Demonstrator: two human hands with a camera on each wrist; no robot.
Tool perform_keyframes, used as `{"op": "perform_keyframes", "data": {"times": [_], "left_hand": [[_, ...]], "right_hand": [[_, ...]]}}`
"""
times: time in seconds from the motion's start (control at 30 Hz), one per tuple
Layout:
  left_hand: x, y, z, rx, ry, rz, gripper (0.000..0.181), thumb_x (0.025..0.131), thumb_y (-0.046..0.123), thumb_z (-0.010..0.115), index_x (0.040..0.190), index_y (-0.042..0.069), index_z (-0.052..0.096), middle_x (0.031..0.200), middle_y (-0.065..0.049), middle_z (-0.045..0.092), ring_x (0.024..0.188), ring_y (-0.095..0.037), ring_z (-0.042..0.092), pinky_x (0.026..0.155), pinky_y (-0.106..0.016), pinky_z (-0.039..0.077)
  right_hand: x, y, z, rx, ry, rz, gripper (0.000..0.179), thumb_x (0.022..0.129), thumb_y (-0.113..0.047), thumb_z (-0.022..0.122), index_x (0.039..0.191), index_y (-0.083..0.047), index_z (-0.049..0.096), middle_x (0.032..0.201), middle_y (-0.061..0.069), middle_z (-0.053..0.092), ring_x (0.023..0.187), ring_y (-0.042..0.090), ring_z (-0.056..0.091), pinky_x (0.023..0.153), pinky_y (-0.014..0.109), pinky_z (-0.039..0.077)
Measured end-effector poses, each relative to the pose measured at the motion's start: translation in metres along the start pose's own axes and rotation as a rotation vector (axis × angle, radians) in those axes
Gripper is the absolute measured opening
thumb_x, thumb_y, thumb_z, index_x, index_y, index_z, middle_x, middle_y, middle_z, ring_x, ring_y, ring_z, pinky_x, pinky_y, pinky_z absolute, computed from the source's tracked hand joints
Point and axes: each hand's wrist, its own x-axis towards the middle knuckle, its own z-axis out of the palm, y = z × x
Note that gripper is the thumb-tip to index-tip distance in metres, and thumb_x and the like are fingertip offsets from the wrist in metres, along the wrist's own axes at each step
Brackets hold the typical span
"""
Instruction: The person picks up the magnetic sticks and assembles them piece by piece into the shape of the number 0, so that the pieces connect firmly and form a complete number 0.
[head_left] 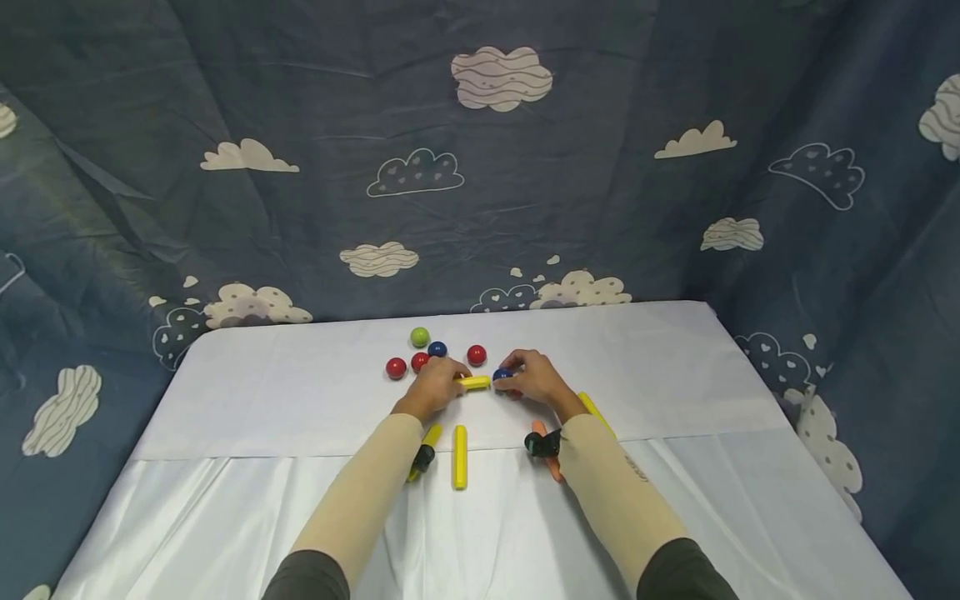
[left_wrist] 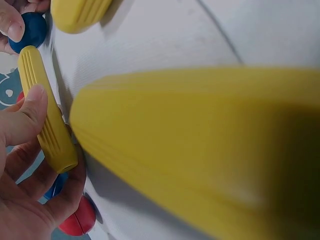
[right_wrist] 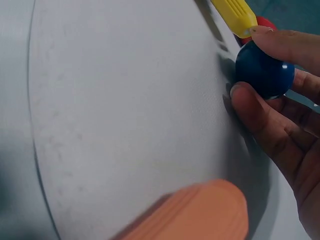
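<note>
Left grip (head_left: 435, 387) pinches a yellow stick (left_wrist: 53, 127), right grip (head_left: 537, 379) a blue ball (right_wrist: 263, 71), perhaps touching.

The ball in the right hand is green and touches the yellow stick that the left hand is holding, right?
Not quite: the ball in the right hand is blue, as the right wrist view shows. The left hand does hold the yellow stick touching it.

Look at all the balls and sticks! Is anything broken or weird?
Nothing I can see looks broken or spilled. The left hand holds a yellow stick close to the blue ball in the right hand. Other balls and sticks just lie scattered on the white cloth.
</note>
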Motion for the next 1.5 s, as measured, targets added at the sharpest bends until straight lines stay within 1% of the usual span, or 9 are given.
{"op": "perform_keyframes", "data": {"times": [0.23,0.4,0.47,0.7,0.9,1.07,1.23,1.4,1.5], "left_hand": [[0.002,0.002,-0.001,0.013,-0.011,-0.012,0.029,0.088,0.01,0.07,0.117,0.013,0.07,0.115,-0.008,0.066,0.098,-0.02,0.057,0.097,-0.038,0.047],[0.002,0.001,-0.001,-0.002,-0.02,-0.019,0.029,0.088,0.01,0.07,0.116,0.013,0.07,0.114,-0.008,0.066,0.096,-0.02,0.056,0.095,-0.038,0.047],[0.002,0.001,-0.001,-0.001,-0.021,-0.015,0.028,0.088,0.01,0.07,0.116,0.014,0.07,0.113,-0.008,0.066,0.095,-0.02,0.056,0.095,-0.037,0.048],[0.0,0.001,-0.002,0.046,-0.018,0.02,0.028,0.089,0.012,0.069,0.116,0.014,0.069,0.111,-0.007,0.066,0.096,-0.019,0.058,0.093,-0.036,0.048],[0.0,0.0,-0.003,0.071,-0.023,0.051,0.029,0.09,0.015,0.069,0.118,0.013,0.067,0.107,-0.006,0.066,0.097,-0.019,0.058,0.093,-0.036,0.048],[-0.005,-0.002,-0.01,0.022,-0.01,0.064,0.026,0.088,0.017,0.07,0.114,0.013,0.068,0.102,-0.005,0.066,0.095,-0.019,0.058,0.09,-0.035,0.049],[-0.011,-0.008,-0.026,-0.012,0.025,0.06,0.025,0.089,0.018,0.069,0.113,0.012,0.068,0.101,-0.004,0.064,0.093,-0.019,0.057,0.085,-0.033,0.05],[-0.015,-0.024,-0.045,-0.051,0.119,0.046,0.024,0.089,0.017,0.069,0.112,0.01,0.069,0.104,-0.006,0.064,0.097,-0.022,0.057,0.087,-0.038,0.048],[-0.018,-0.039,-0.053,-0.082,0.182,-0.019,0.027,0.088,0.017,0.07,0.115,0.01,0.068,0.109,-0.009,0.062,0.102,-0.026,0.056,0.089,-0.041,0.047]], "right_hand": [[0.001,0.001,0.004,0.029,-0.014,-0.041,0.031,0.078,-0.012,0.08,0.104,-0.004,0.063,0.101,0.011,0.061,0.066,0.016,0.062,0.061,0.025,0.054],[0.002,0.001,0.004,-0.004,-0.009,-0.037,0.036,0.078,-0.014,0.08,0.11,-0.007,0.064,0.102,0.009,0.061,0.067,0.017,0.06,0.06,0.025,0.053],[0.003,0.001,0.004,-0.017,-0.009,-0.033,0.037,0.078,-0.013,0.08,0.111,-0.007,0.065,0.103,0.009,0.062,0.07,0.019,0.06,0.061,0.026,0.053],[0.003,0.001,0.004,-0.061,0.013,-0.052,0.033,0.077,-0.012,0.081,0.107,-0.009,0.069,0.108,0.006,0.065,0.095,0.021,0.055,0.078,0.028,0.053],[0.0,0.0,0.003,-0.02,0.008,-0.019,0.034,0.077,-0.009,0.08,0.109,-0.006,0.068,0.108,0.01,0.064,0.08,0.019,0.06,0.067,0.025,0.054],[-0.001,0.003,0.003,0.004,0.016,-0.021,0.033,0.078,-0.009,0.08,0.108,-0.005,0.068,0.106,0.012,0.064,0.076,0.018,0.06,0.064,0.024,0.053],[0.002,0.006,0.002,0.029,0.01,-0.026,0.033,0.077,-0.009,0.08,0.108,-0.006,0.068,0.104,0.011,0.065,0.073,0.018,0.06,0.063,0.024,0.053],[0.003,0.006,0.003,0.04,0.0,-0.024,0.034,0.078,-0.008,0.08,0.109,-0.006,0.068,0.102,0.012,0.064,0.068,0.018,0.059,0.061,0.025,0.052],[0.003,0.007,0.003,0.061,-0.006,-0.013,0.035,0.078,-0.008,0.08,0.11,-0.007,0.067,0.103,0.013,0.063,0.065,0.019,0.058,0.059,0.025,0.052]]}}
